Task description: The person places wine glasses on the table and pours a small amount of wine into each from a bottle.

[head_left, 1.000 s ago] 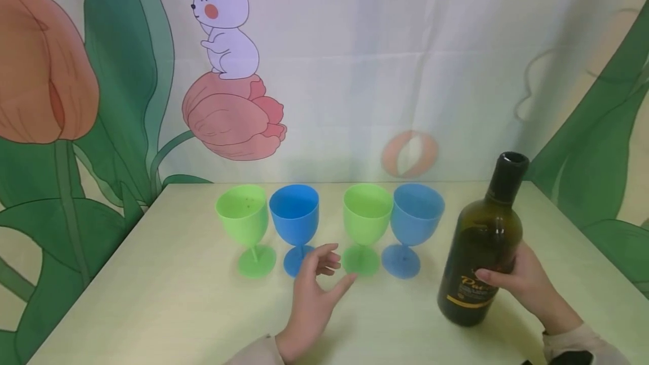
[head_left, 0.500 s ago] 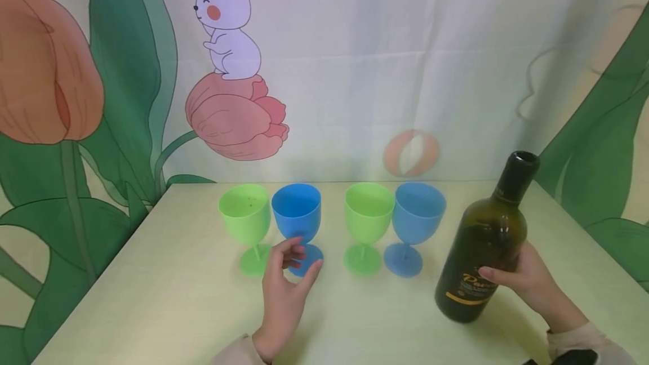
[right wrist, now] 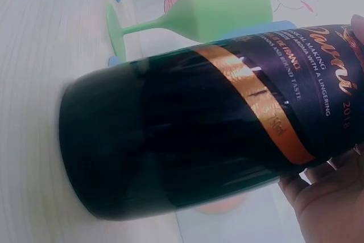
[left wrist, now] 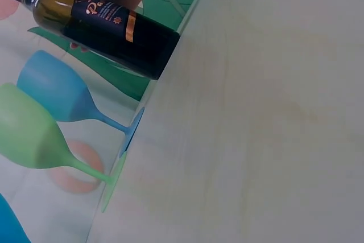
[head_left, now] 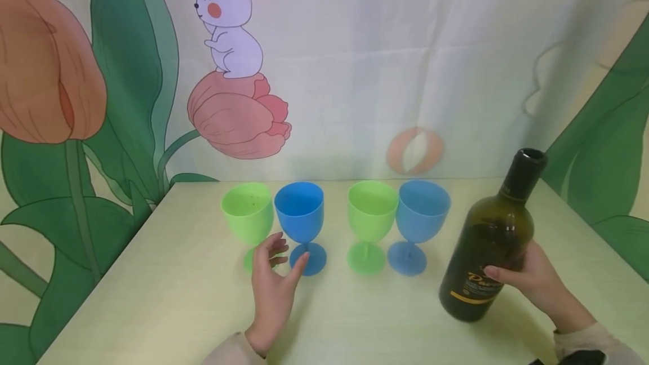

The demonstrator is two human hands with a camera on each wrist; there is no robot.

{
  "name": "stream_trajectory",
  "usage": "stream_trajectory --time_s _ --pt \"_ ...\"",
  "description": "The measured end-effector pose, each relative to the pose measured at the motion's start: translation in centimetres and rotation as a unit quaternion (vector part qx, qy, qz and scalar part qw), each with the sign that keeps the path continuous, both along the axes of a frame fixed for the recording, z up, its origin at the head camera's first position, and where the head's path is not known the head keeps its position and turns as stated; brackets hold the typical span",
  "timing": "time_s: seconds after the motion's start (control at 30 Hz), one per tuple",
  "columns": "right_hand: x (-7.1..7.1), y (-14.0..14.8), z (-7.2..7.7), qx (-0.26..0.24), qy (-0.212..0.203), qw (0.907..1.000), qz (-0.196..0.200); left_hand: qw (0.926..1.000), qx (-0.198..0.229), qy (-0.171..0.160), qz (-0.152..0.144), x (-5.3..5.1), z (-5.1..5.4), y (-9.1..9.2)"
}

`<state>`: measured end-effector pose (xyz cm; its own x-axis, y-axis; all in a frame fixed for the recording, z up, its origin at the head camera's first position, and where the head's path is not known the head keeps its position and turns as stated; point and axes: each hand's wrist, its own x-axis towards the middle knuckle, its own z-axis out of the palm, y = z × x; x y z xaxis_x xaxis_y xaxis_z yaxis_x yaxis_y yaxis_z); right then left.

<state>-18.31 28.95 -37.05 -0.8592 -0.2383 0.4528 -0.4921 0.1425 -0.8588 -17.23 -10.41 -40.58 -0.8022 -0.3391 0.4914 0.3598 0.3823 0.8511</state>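
In the head view my right hand (head_left: pixel 542 292) grips a dark wine bottle (head_left: pixel 492 241) round its body, thumb across the label. The bottle leans to the right, its mouth uncovered; whether its base (right wrist: pixel 91 146) touches the table I cannot tell. My left hand (head_left: pixel 274 292), fingers loosely bent and thumb apart, is in front of the left green goblet (head_left: pixel 248 218) and hides part of its stem and foot. Just right of that hand stands a blue goblet (head_left: pixel 300 216). Whether the fingertips touch either goblet is unclear.
A second green goblet (head_left: pixel 372 216) and a lighter blue goblet (head_left: pixel 422 216) stand close together between the hands. All the goblets are upright in a row on the pale table (head_left: pixel 355 325). Behind hangs a printed cloth (head_left: pixel 345 72) with a rabbit and tulips.
My left hand has moved left, from in front of the gap between the goblet pairs to the left green goblet. The bottle, still in my right hand, has tilted a little further right.
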Motion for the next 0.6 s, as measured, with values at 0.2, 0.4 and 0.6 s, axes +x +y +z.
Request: stream_trajectory --time_s 0.2,0.4,0.6 --pt "0.0 0.1 -0.1 0.004 -0.002 1.0 -0.002 0.9991 0.016 -0.036 -0.012 -0.6 -0.2 -0.1" --pt "0.0 0.1 -0.2 0.003 -0.002 1.0 0.002 0.9978 0.04 -0.048 -0.024 -1.1 -0.3 0.3" --pt "-0.1 0.0 -0.1 -0.015 0.008 0.9996 0.024 0.9961 0.062 -0.054 -0.033 -1.5 -0.5 0.6"
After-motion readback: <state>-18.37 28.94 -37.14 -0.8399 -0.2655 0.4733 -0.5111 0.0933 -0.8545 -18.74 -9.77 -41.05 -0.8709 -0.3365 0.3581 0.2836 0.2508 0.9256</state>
